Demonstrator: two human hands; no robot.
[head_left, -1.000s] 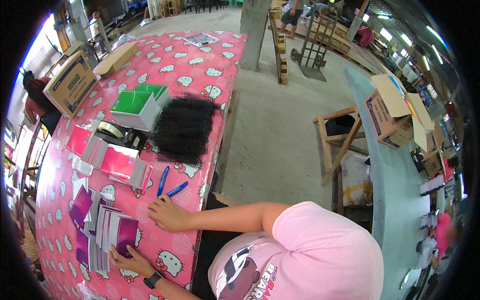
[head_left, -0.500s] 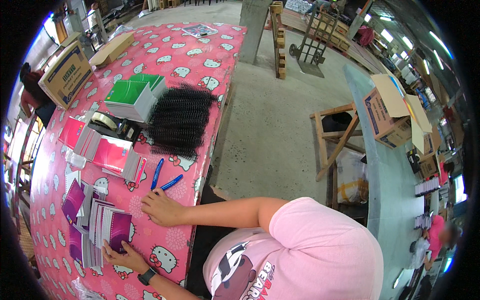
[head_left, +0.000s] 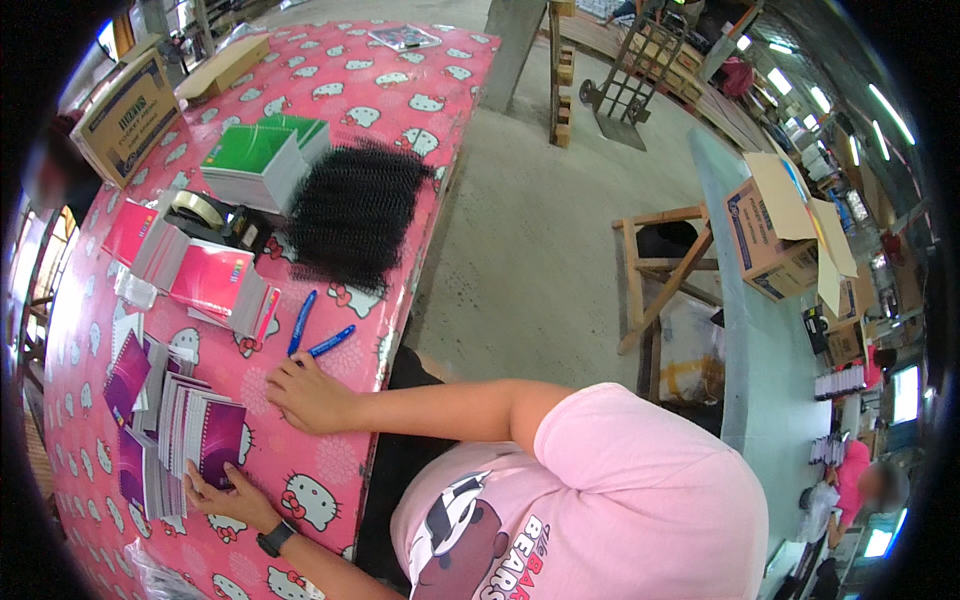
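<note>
My left hand (head_left: 232, 498), a dark watch on its wrist, grips the near end of a row of purple spiral notebooks (head_left: 222, 440), with the thumb on the front cover and the fingers along the bottom edges. More purple notebooks (head_left: 142, 470) lean beside that row on its left. Farther up the table, my right hand (head_left: 310, 395) rests with curled fingers over the jaw end of blue-handled pliers (head_left: 303, 322). Both handles point away from the hand, spread apart; the jaws are hidden under the fingers.
Pink-red notebooks (head_left: 212, 278), a black tape dispenser (head_left: 243, 232), green notebooks (head_left: 248, 160) and a heap of black binding coils (head_left: 360, 215) occupy the patterned pink table (head_left: 330, 455). A carton (head_left: 130, 118) stands far left. Crumpled clear plastic (head_left: 160, 575) lies near. Open carton (head_left: 770, 240) at right.
The whole view has shifted a little, so the table's things sit slightly left and higher. Both hands stay at the same notebooks and pliers. The person at far left has moved.
</note>
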